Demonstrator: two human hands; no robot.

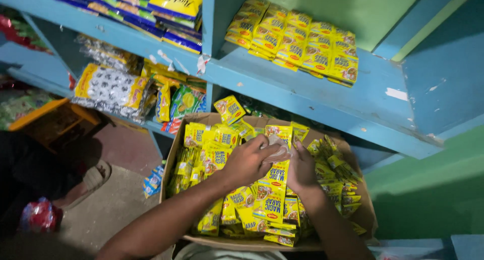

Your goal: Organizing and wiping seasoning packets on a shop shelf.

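**Both hands pull a strip of yellow packets up from the box**

A person leans over an open cardboard box (177, 139) that is full of small yellow packets. The box sits low, in front of blue shelves (282, 83).

The left hand (248, 161) and the right hand (301, 170) are close together over the middle of the box. Both are closed on the same strip of yellow packets (275, 189). The fingers pinch it near its top end, and the rest of the strip hangs down toward the near side of the box. The top packet sticks up just past the fingers.

More loose packets lie all around the hands inside the box. On the shelf above and to the far right, a neat pile of the same yellow packets (297, 38) lies in rows. To the left, on a lower shelf, sits a big bag with yellow ends (112, 88). Blue and yellow packs (151, 8) fill the top left shelf.

The step here looks like sorting: the hands seem to be lifting or tearing one strip free from the heap. The next move would need a firm pinch and a slow pull, so the long strip does not snag on the packets around it.
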